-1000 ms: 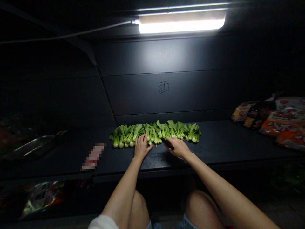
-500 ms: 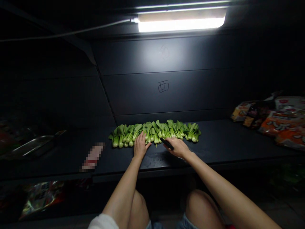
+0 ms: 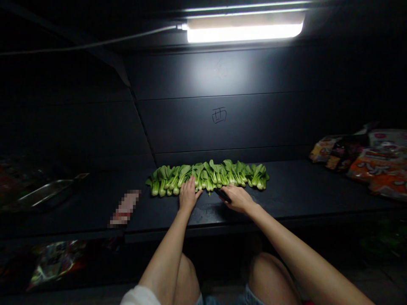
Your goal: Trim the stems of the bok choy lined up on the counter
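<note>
The left hand (image 3: 189, 195), fingers spread flat, presses on the near stalks of a long row of green-and-white bok choy (image 3: 206, 178) lying side by side on the dark matte table (image 3: 286, 199). The right hand (image 3: 238, 199) closes around a slim black handle (image 3: 221, 195), probably a knife's, its blade hidden, just beside the row. The flat fingers pin the stalks steady, well clear of that handle.

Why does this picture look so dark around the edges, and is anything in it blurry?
In the head view, the strip lamp glares white and leaves a pale patch on the dark back panel, while the corners sink almost to black. The bok choy row looks fairly sharp under that light. A small red-and-white item on the counter is pixelated, so it cannot be made out.
</note>
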Tool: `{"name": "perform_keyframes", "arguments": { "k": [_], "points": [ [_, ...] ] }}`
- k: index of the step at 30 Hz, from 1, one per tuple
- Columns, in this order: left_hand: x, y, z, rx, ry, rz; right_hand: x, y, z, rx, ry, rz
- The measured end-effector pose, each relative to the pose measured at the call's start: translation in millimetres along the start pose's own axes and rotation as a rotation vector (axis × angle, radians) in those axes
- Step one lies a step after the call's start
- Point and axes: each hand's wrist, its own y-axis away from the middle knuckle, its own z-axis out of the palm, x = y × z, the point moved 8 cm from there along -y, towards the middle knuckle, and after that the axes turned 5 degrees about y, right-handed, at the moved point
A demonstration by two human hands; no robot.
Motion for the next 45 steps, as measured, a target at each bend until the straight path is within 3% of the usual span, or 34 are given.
{"name": "perform_keyframes", "arguments": {
  "k": [9, 17, 24, 30, 36, 45],
  "points": [
    [0, 0, 0.5, -0.025, -0.002, 0.0, 20, 8, -3, 0.031, -0.029, 0.118],
    [8, 1, -9.3, 0.014, -0.039, 0.014, 34, 18, -3, 0.035, -0.062, 0.127],
    [33, -2, -13.2, -0.049, -0.033, 0.202, 54, 30, -9, 0.081, -0.105, 0.175],
    [64, -14, 0.4, -0.148, -0.045, 0.334, 59, 34, -10, 0.1, -0.117, 0.165],
    [69, -19, 22.6, -0.192, -0.079, 0.226, 67, 38, -10, 0.129, -0.124, 0.182],
    [66, -13, 23.4, -0.125, -0.078, 0.207, 76, 42, -9, 0.159, -0.161, 0.197]
  ]
}}
